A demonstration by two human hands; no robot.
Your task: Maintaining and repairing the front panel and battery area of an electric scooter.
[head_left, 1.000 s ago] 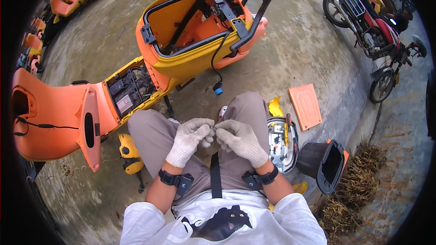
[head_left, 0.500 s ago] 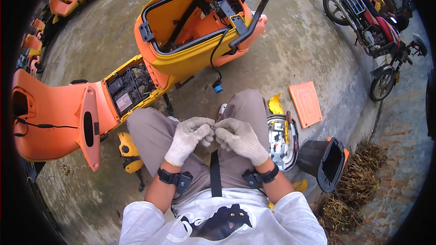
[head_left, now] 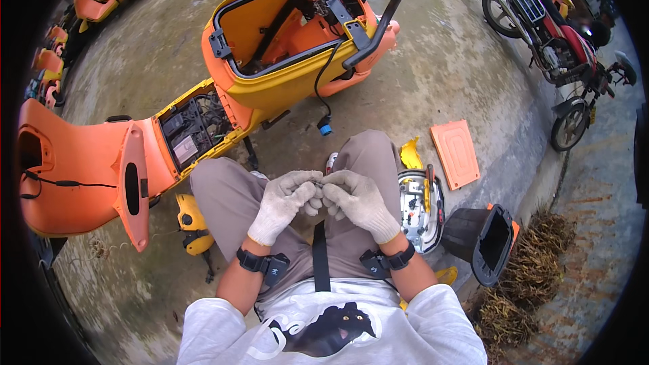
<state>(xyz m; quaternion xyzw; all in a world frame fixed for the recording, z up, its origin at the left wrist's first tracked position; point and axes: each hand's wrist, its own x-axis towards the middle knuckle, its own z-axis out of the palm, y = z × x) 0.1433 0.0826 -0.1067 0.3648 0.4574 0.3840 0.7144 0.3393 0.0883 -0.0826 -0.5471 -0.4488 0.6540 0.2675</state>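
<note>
Both my hands wear pale knitted work gloves and meet above my lap, fingertips almost touching. My left hand (head_left: 286, 204) is closed in a pinch, thumb against the fingers. Opposite it, my right hand (head_left: 358, 204) pinches too. Between them shows a tiny dark bit, too small to name. Just beyond my knees stands an orange and yellow scooter (head_left: 270, 98) with its seat compartment and floor bay uncovered. A black cable with a blue connector (head_left: 326, 130) dangles from its side.
Right of my knee lie a white tray of small parts and tools (head_left: 418, 206), a yellow plastic piece (head_left: 410, 154), an orange panel (head_left: 455, 154) and a black bin (head_left: 476, 236). A yellow and black part (head_left: 194, 226) sits at my left. A motorcycle (head_left: 547, 40) is parked far right.
My hands have come slightly closer together, the fingertips now nearly meeting. The view has shifted a little; nothing else has visibly moved.
</note>
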